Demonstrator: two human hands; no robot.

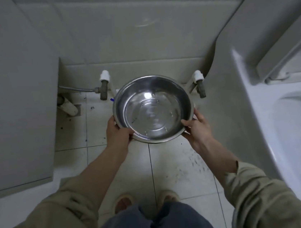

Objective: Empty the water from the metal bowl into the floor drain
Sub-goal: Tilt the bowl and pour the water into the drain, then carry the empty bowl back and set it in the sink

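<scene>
A round metal bowl (153, 109) is held level above the tiled floor, with shallow clear water rippling in its bottom. My left hand (117, 131) grips its left rim, thumb over the edge. My right hand (197, 125) grips the right rim the same way. The floor drain (77, 111) shows as a dark square opening in the floor at the left, partly covered by a white pipe (69, 107) that runs into it.
Two taps (104, 85) (199, 83) stick out of the low tiled wall behind the bowl. A grey cabinet (12, 92) fills the left. A white sink basin (287, 117) stands at the right. My feet are on the floor tiles (167, 168) below.
</scene>
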